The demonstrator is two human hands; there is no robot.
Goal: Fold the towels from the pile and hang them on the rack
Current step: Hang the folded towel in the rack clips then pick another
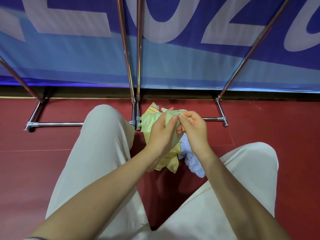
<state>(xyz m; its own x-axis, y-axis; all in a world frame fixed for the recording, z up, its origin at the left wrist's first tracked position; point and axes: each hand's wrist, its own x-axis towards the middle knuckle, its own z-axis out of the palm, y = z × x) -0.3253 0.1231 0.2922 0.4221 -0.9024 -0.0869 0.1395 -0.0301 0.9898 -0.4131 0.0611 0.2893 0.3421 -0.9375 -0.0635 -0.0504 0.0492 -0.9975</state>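
head view: between the knees both the left hand [161, 130] and right hand [194, 128] pinch a yellow-green towel [152, 118] lifted off the floor pile [192, 158], unfolded yet, while beyond it the rack [129, 66] shows no towels, so nearly everything remains.

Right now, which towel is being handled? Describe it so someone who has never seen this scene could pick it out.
Start at the chrome rack standing on the red floor before the blue banner. Just in front of its middle posts, between the person's knees, lies a small pile. The one meant is the yellow-green towel, pinched by the left hand and right hand; the white towel beside it lies untouched.
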